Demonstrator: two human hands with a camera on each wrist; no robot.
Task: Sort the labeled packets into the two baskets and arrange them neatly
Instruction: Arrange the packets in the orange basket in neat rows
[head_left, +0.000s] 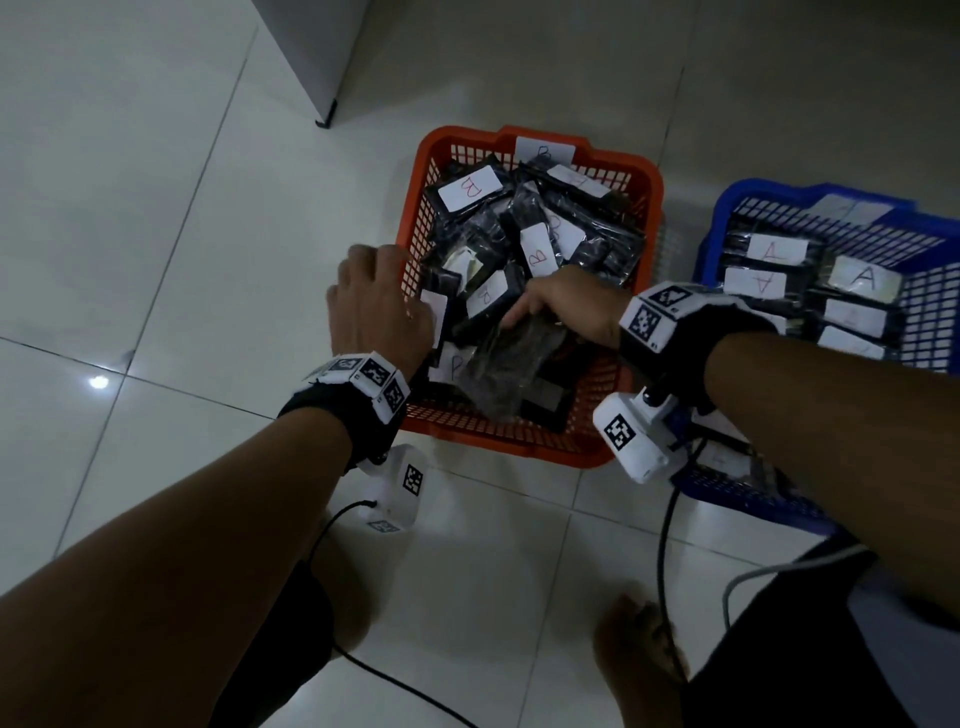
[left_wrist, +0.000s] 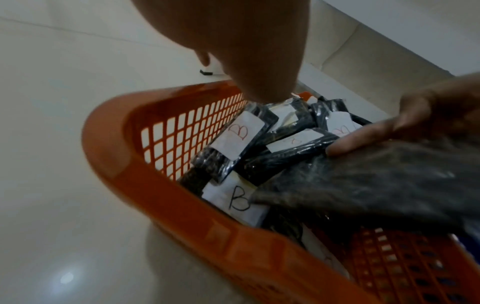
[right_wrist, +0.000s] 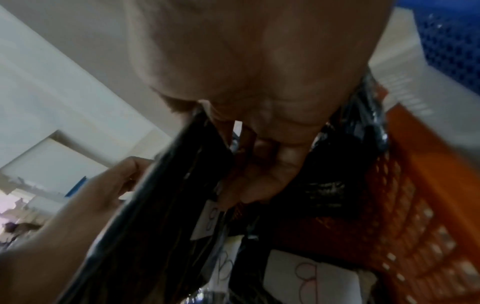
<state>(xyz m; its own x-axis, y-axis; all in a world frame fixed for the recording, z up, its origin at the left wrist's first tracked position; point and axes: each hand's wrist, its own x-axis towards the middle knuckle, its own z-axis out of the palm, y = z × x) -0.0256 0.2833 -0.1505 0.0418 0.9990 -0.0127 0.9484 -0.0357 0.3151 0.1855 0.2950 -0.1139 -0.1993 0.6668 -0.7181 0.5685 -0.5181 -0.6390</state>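
Note:
An orange basket (head_left: 411, 208) (left_wrist: 116, 164) holds several black packets with white B labels (head_left: 470, 189) (left_wrist: 239, 133), lying jumbled. My right hand (head_left: 566, 306) (right_wrist: 259, 61) reaches into its near half and grips a dark packet (head_left: 504, 369) (left_wrist: 376, 181) whose label does not show. My left hand (head_left: 379, 306) (left_wrist: 233, 41) sits over the basket's left rim, thumb apart, fingers pointing down against the packets that stand by that wall. A blue basket (head_left: 727, 208) (right_wrist: 454, 41) on the right holds packets labelled A (head_left: 862, 278) in tidy rows.
Both baskets stand on a white tiled floor (head_left: 156, 260). A white cabinet's foot (head_left: 324, 117) is behind the orange basket. My bare feet (head_left: 644, 649) and black cables (head_left: 395, 686) are in front of the baskets.

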